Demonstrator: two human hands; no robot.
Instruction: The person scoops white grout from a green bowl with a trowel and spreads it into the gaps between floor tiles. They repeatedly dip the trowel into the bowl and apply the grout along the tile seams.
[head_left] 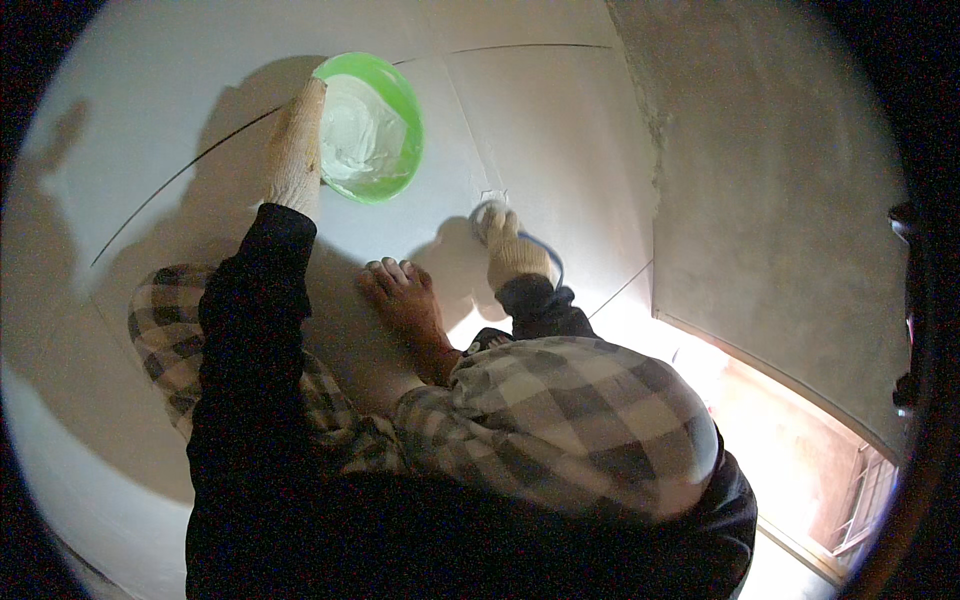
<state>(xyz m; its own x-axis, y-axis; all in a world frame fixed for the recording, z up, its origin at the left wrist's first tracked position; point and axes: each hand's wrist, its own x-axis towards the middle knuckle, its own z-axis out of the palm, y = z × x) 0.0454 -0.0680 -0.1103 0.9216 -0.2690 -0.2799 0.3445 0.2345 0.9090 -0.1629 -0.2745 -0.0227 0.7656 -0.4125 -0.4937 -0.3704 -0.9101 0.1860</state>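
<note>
My left hand (297, 145), in a pale knitted glove, grips the left rim of a green bowl (408, 115). Thick white paste (362, 130) coats the inside of the bowl. My right hand (515, 250), gloved too, is low over the tiled floor to the right of the bowl, its fingers closed and pointing away from me. Whatever it holds is mostly hidden; a small white edge (492, 195) shows just beyond the fingertips, on a thin tile joint (467, 125). A blue curved strip or cord (552, 258) runs beside the right wrist.
Pale floor tiles (560, 130) with dark joint lines lie around me. My bare foot (405, 300) is between my hands, below the bowl. At the right stands a grey wall (770, 180). Bright light comes through a doorway (780, 430) at the lower right.
</note>
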